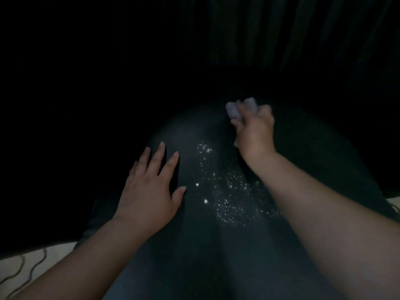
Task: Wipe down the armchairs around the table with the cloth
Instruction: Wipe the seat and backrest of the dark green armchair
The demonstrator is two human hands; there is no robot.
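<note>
My right hand (254, 132) gripped the pale cloth (239, 109), bunched in curled fingers, pressing it to the far part of the dark armchair (194, 245); my left hand (149, 191) lay flat, fingers spread, on the same surface; white specks (229, 191) glittered between my forearms; patterned floor (26, 269) showed lower left.

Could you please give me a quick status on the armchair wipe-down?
Right hand grips cloth on armchair. Left hand flat, bracing. White specks unwiped. Nothing in the way.
</note>
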